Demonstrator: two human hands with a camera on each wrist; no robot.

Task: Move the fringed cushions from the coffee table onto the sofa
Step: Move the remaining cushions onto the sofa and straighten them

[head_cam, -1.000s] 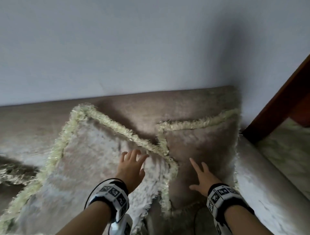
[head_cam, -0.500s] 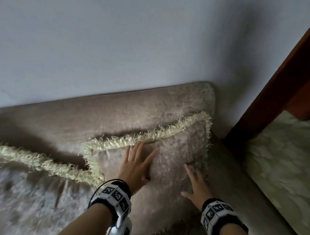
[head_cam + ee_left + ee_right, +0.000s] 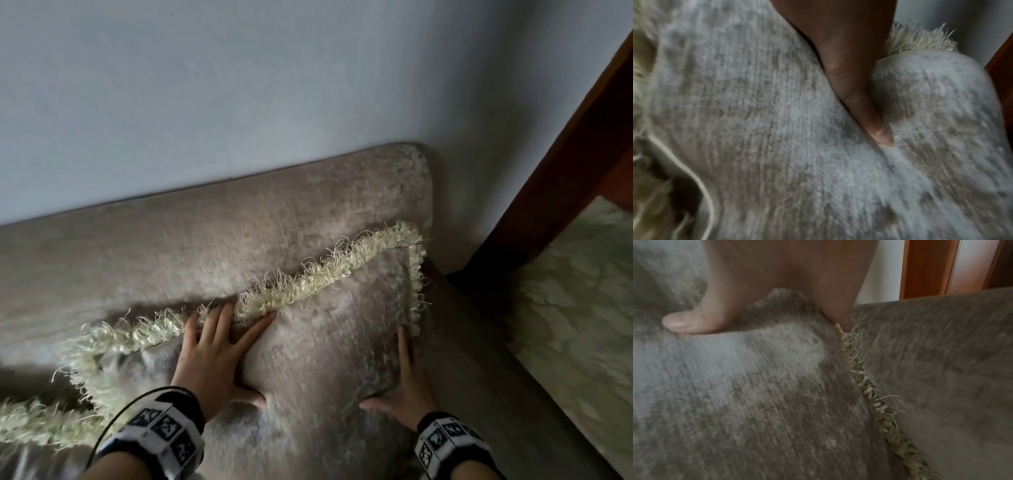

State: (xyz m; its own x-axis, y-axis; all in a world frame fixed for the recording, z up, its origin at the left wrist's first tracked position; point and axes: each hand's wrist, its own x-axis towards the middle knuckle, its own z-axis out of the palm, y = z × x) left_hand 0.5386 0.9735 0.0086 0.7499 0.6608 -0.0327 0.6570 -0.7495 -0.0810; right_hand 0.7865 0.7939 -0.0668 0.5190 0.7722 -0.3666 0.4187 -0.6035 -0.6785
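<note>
A taupe cushion (image 3: 325, 342) edged with cream fringe (image 3: 325, 274) leans against the sofa backrest (image 3: 239, 233) at the sofa's right end. My left hand (image 3: 219, 356) lies flat on its face just under the top fringe, fingers spread. In the left wrist view the thumb (image 3: 859, 97) dents the cushion fabric (image 3: 756, 129). My right hand (image 3: 406, 383) presses flat on the cushion's right side. There the fingers (image 3: 834, 305) reach the side fringe (image 3: 869, 386). A second fringed cushion (image 3: 30, 425) shows at the lower left, mostly out of frame.
The sofa armrest (image 3: 479, 359) runs along the cushion's right side. Beyond it stand a dark wooden door frame (image 3: 565, 164) and a patterned floor (image 3: 582, 308). A plain pale wall (image 3: 239, 102) rises behind the backrest.
My left hand left the left cushion and now lies on the right one, up at its top fringe. My right hand slid to that cushion's right edge. The view swung right.
</note>
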